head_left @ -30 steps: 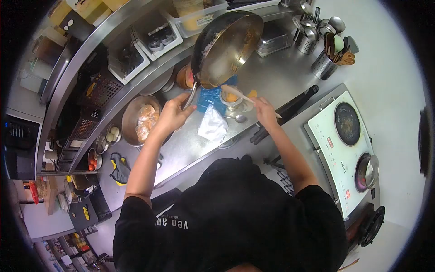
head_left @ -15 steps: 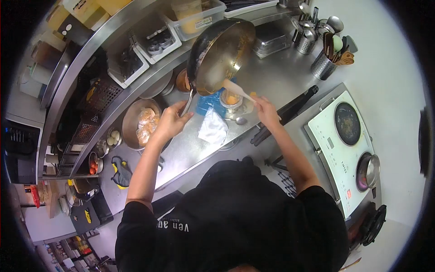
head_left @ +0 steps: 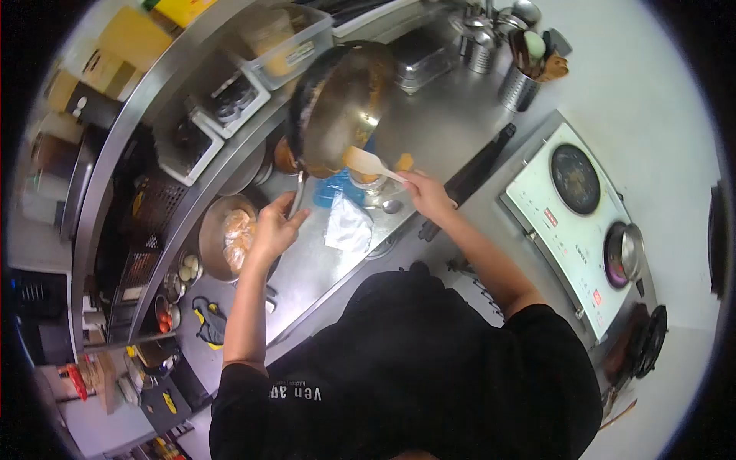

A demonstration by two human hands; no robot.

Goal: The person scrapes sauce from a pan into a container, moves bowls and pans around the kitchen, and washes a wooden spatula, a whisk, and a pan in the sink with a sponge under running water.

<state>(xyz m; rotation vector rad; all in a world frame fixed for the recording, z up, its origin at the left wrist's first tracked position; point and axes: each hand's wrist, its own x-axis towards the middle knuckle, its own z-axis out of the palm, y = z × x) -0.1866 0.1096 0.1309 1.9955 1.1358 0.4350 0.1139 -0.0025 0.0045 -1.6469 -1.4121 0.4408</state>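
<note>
Our left hand grips a tilted pan; our right hand holds a spatula, seemingly scraping, calling for steadiness.

A kitchen is indicated by a stainless-steel counter, a white two-zone cooktop on which a round black frying pan is set, a perforated metal cylinder filled with brown and green cooking utensils, and a deep dark metal pan held above the counter.

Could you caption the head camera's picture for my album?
Left hand holds a tilted pan over the steel counter; right hand holds a spatula near its rim.
</note>
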